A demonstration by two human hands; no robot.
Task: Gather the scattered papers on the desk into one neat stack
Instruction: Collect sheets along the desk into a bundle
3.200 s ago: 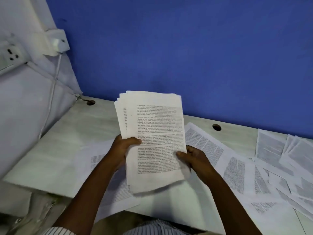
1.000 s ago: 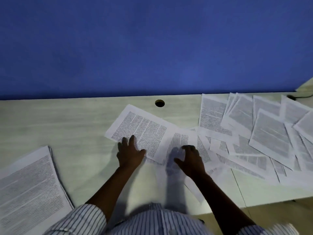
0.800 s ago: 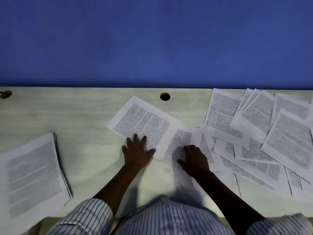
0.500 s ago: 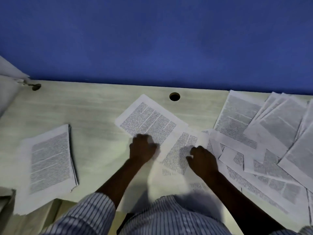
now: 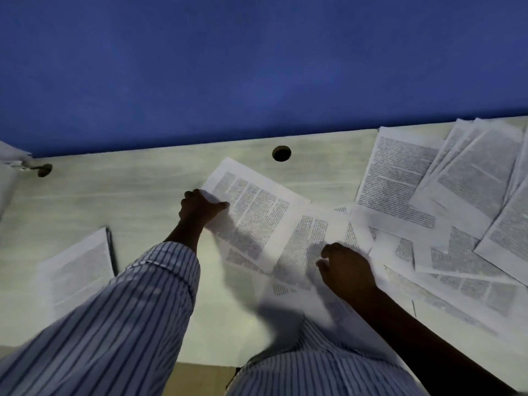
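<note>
A gathered stack of printed papers (image 5: 78, 270) lies on the pale desk (image 5: 123, 201) at the left. My left hand (image 5: 200, 208) grips the left edge of a tilted two-column sheet (image 5: 258, 212) near the desk's middle, thumb on top. My right hand (image 5: 347, 271) sits with curled fingers and thumb pinching an overlapping sheet (image 5: 307, 244) just right of it. Several more scattered sheets (image 5: 434, 190) overlap across the right half of the desk. A blurred sheet (image 5: 288, 307) hangs over the near edge under my right forearm.
A blue wall (image 5: 257, 67) rises right behind the desk. Two round cable holes (image 5: 281, 153) (image 5: 44, 170) sit along the back edge. A white object (image 5: 11, 158) pokes in at the far left. My striped sleeves fill the bottom of the view.
The held stack was put down at the left. Both hands moved to the loose sheets in the middle; my left hand slid up to the two-column sheet's left edge and took hold.
</note>
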